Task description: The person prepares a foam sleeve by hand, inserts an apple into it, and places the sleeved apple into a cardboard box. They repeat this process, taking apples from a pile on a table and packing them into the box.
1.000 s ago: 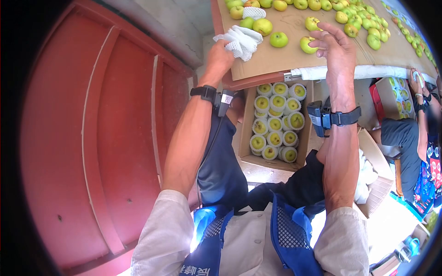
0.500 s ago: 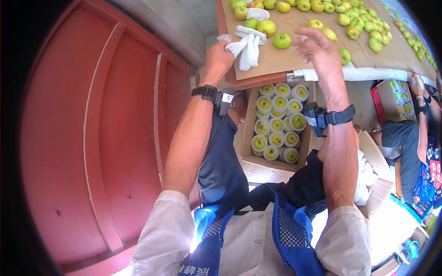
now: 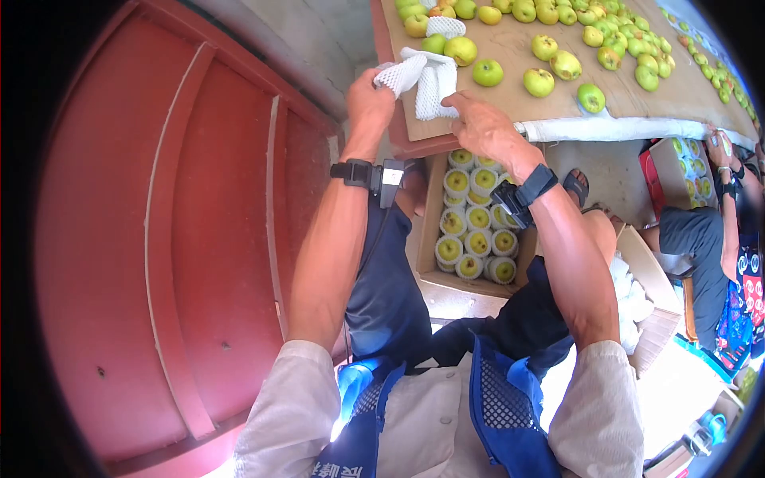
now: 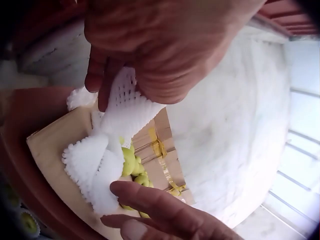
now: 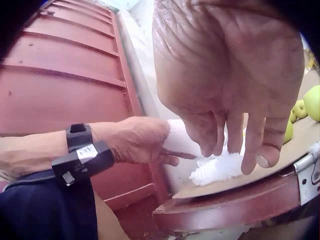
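My left hand [image 3: 370,103] grips a bunch of white foam net sleeves [image 3: 434,92] over the table's left corner. One sleeve [image 4: 122,107] comes out from between the left fingers, and others hang beside it. My right hand [image 3: 488,127] has come up to the lower edge of the hanging sleeves. In the left wrist view the right hand's fingers [image 4: 155,200] are spread, right at the foam. The right wrist view shows the right hand [image 5: 230,75] with fingers extended downward, overlapping the white foam [image 5: 217,169]. A green apple [image 3: 488,72] lies just right of the sleeves.
More apples [image 3: 539,82] lie across the cardboard-covered table [image 3: 510,107]. Below its edge stands a carton [image 3: 428,255] of net-wrapped apples [image 3: 478,240]. A red metal door [image 3: 215,199] flanks the left. At right are an open box [image 3: 657,319] and another person's arm [image 3: 727,191].
My right hand has moved left and down from above the apples to the sleeves, uncovering several apples. My left hand still holds the sleeves, which now hang more spread out.
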A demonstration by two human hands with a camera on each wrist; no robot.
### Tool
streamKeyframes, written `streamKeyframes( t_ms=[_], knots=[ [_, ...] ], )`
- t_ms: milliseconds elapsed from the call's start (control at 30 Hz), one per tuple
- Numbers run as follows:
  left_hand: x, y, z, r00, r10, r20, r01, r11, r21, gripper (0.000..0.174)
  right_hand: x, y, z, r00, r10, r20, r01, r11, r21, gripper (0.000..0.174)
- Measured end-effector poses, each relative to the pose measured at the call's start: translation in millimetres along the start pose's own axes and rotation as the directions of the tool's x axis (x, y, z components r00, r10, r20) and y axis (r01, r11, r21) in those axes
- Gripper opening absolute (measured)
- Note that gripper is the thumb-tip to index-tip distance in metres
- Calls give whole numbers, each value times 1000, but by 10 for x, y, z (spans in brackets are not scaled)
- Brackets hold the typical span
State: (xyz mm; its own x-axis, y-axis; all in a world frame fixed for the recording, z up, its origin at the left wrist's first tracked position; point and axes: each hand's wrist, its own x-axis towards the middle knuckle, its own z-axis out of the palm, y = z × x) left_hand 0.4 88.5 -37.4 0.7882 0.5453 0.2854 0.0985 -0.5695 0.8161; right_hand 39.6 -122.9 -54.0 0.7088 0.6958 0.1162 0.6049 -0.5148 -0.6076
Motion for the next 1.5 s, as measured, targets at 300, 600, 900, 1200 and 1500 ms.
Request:
streamKeyframes(
  t_ms=[300, 600, 900, 1200, 1500],
  knots=[
    [-65, 118, -32, 992, -102, 79, 124, 926, -356, 22, -53, -112, -149, 989, 35, -143, -13, 988, 152, 39],
    [-299, 524, 187, 996, 45, 71, -13, 918, -396, 21, 13, -390, -131, 933, 18, -359, 234, 729, 643, 66],
    [-352, 560, 249, 974, 83, 211, 13, 909, -416, 24, -11, -178, -232, 905, 265, -332, 75, 669, 739, 41],
    [-355, 528, 204, 911, -37, 410, 348, 602, -719, 27, -56, -207, -297, 887, 427, -178, -40, 454, 890, 30],
    [-305, 552, 154, 806, 15, 591, 555, 327, -765, 35, -30, -60, -406, 965, 249, 81, -73, -40, 996, 23]
  ],
)
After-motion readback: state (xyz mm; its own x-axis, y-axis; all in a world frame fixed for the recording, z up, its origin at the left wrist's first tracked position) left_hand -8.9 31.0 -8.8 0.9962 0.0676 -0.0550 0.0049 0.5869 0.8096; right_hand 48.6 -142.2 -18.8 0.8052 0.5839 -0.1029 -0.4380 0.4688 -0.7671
